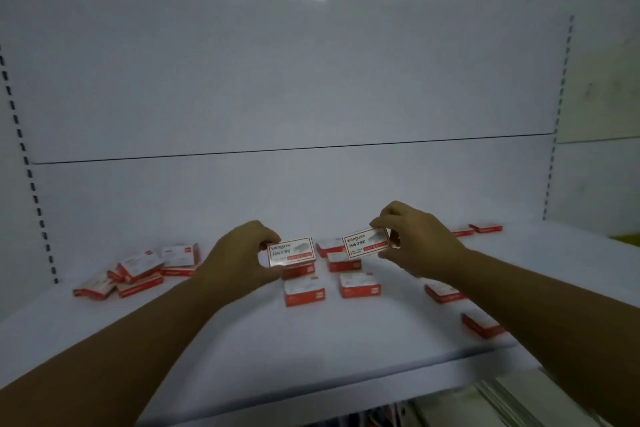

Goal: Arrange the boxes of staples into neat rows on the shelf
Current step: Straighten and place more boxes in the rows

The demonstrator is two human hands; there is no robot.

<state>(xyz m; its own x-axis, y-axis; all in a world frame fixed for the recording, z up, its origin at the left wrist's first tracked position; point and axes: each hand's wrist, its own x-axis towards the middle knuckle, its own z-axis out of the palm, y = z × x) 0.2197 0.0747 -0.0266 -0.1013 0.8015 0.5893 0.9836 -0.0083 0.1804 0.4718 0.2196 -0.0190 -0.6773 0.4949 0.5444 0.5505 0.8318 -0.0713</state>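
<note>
Boxes of staples (360,285): small, flat, red and white, scattered on a white shelf (311,340).
- Left box (291,251): raised above the shelf, printed face toward the camera. The left hand (242,253) pinches its left end, grip grasping it between thumb and fingers.
- Right box (366,242): raised, slightly tilted, printed face toward the camera. The right hand (412,239) pinches its right end, grip likewise grasping it.
- Middle group (304,293): several boxes lying flat below and between the hands, in two rough columns.
- Left heap (138,270): loose, with some boxes leaning on one another.
- Right side: two near boxes (443,292), apart from each other; two far boxes (485,227) by the back panel (311,80).
- Back panel: white, with slotted uprights (554,135) at both sides.
</note>
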